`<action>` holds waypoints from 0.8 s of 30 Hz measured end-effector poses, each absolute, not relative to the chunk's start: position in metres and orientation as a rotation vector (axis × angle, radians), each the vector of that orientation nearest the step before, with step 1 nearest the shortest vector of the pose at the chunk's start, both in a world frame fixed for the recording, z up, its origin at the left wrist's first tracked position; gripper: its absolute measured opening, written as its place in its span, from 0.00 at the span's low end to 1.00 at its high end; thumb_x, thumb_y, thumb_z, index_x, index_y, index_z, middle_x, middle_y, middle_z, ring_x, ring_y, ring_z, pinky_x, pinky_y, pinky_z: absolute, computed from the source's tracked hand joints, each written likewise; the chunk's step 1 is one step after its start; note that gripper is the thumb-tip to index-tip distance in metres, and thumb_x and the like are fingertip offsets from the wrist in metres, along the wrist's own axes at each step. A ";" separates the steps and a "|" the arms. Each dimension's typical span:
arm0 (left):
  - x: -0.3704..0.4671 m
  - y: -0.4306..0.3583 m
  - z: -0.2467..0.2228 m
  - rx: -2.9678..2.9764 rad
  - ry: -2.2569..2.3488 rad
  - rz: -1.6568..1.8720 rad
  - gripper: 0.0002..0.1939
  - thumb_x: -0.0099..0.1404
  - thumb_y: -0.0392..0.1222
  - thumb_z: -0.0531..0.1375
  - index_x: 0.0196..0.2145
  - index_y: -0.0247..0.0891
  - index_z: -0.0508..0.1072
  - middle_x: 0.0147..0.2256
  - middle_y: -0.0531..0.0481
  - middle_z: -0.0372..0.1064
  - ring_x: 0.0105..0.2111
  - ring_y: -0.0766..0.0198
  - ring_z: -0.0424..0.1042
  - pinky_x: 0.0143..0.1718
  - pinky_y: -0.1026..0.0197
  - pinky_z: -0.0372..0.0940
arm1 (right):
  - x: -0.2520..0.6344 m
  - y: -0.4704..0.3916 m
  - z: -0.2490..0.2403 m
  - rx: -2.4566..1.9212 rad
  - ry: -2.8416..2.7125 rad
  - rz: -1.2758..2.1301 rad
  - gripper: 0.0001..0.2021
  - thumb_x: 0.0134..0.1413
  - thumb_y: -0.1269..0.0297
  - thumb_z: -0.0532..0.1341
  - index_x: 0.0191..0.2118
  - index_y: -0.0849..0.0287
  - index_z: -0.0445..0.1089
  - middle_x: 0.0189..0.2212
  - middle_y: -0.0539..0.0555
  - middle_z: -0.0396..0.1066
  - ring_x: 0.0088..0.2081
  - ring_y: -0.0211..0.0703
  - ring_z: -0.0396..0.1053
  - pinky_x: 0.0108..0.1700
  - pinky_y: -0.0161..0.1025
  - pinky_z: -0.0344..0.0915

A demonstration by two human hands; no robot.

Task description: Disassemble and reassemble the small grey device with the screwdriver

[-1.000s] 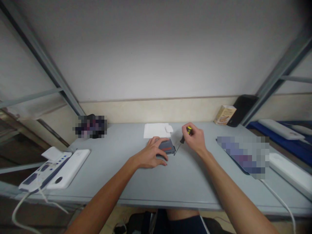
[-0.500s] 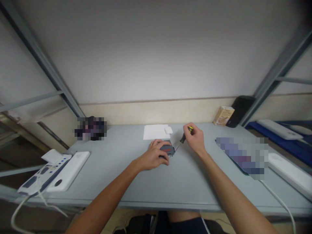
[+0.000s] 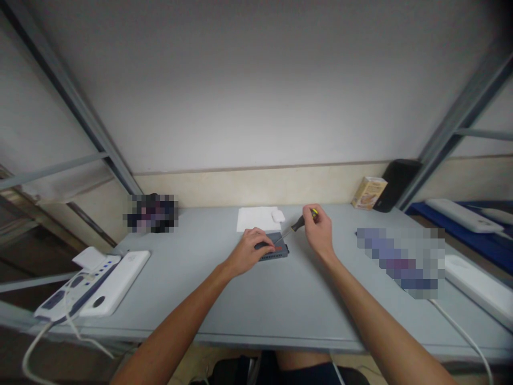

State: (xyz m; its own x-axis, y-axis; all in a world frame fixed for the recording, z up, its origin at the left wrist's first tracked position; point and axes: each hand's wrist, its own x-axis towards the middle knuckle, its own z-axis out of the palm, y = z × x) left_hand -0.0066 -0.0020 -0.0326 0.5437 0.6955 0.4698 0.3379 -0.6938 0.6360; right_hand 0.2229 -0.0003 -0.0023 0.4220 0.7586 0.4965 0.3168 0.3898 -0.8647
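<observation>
Since the frame half a second earlier, the black-and-yellow screwdriver with a slim metal shaft is shifting from the right end of the flat, rectangular dark-grey box with a red-orange panel to above its top; the bare left hand is drawing its spread fingers together. The right hand is gripping the handle, its fingers closed around it. The left thumb and fingers are bunching beside the shaft's tip; whether they are pinching it or something small cannot be told.

The box is lying flat on the smooth, pale-grey table, roughly midway between the side edges and closer to the rear edge than the front. Its long axis is apparently running left to right, nearly parallel to the front edge; its slotted side is facing that edge, its left end hiding under the hand. The screwdriver is slanting downward, handle pointing toward the right rear corner, tip toward the left front.

Sound handling is calling for a still right wrist, light left fingers and a tip not scraping the panel.
</observation>
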 end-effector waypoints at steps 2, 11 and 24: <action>-0.006 -0.003 -0.033 2.292 0.844 1.047 0.05 0.68 0.44 0.66 0.35 0.42 0.81 0.37 0.49 0.77 0.44 0.58 0.72 0.52 0.55 0.58 | 0.223 0.002 -0.005 -1.191 -1.140 0.373 0.14 0.61 0.53 0.59 0.31 0.57 0.68 0.23 0.45 0.60 0.26 0.38 0.57 0.31 0.35 0.56; -0.023 0.030 -0.038 2.239 1.125 1.325 0.03 0.67 0.38 0.65 0.35 0.40 0.80 0.37 0.48 0.76 0.42 0.59 0.72 0.49 0.56 0.64 | 0.227 0.007 -0.007 -1.196 -1.005 0.339 0.13 0.59 0.53 0.59 0.34 0.58 0.71 0.26 0.47 0.63 0.29 0.38 0.59 0.33 0.36 0.58; -0.047 0.070 -0.061 2.350 1.447 1.179 0.03 0.67 0.34 0.64 0.36 0.38 0.80 0.36 0.47 0.76 0.44 0.55 0.69 0.50 0.54 0.65 | 0.212 0.003 -0.012 -1.241 -1.112 0.476 0.16 0.59 0.48 0.60 0.37 0.58 0.72 0.28 0.49 0.69 0.30 0.40 0.63 0.34 0.36 0.60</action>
